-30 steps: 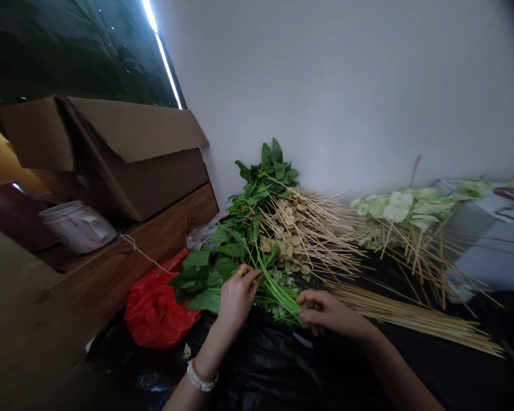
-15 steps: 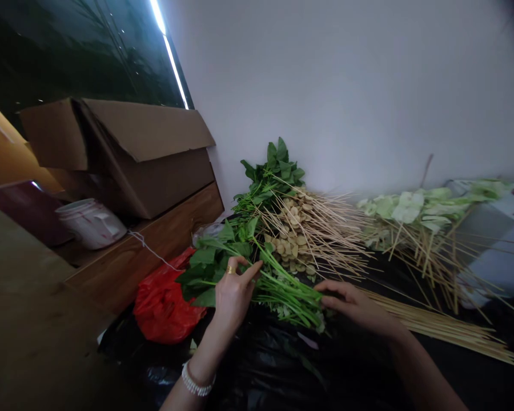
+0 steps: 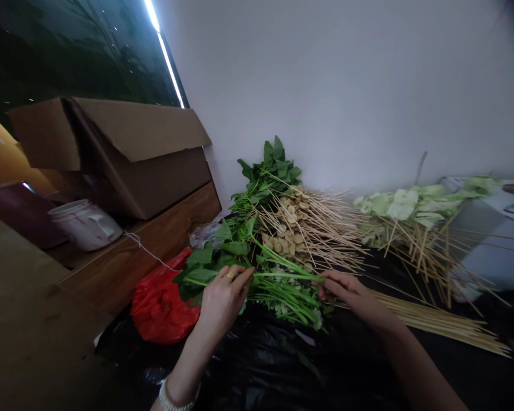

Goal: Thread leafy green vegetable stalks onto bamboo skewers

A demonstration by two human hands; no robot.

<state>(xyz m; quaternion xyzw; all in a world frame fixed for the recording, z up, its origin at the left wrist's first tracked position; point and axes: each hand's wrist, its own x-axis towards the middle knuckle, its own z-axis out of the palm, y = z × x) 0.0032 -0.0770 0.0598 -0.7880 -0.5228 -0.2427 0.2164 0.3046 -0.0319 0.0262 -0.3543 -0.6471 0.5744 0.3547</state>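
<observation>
A pile of long-stemmed leafy greens (image 3: 289, 297) lies in front of me, leaves to the left and cut stem ends to the right. My left hand (image 3: 225, 294), with a ring and a white bead bracelet, is closed around a few stems near the leaves. At the other end my right hand (image 3: 346, 294) pinches the tips of these stems, its fingers pressed together. The held stems run nearly level between both hands, just over the pile. Loose thin bamboo sticks (image 3: 441, 322) lie to the right of my right hand.
Behind the greens are skewered tan slices (image 3: 289, 225) with sticks pointing right. Skewered pale green leaves (image 3: 405, 202) lie farther right by the wall. A red plastic bag (image 3: 165, 308), a white mug (image 3: 85, 224) and an open cardboard box (image 3: 154, 177) stand left. Black plastic (image 3: 261, 365) covers the surface.
My left hand has shifted slightly left and its fingers have closed on the stems. My right hand's fingers have come together on the stem ends, and the held stems now lie more level.
</observation>
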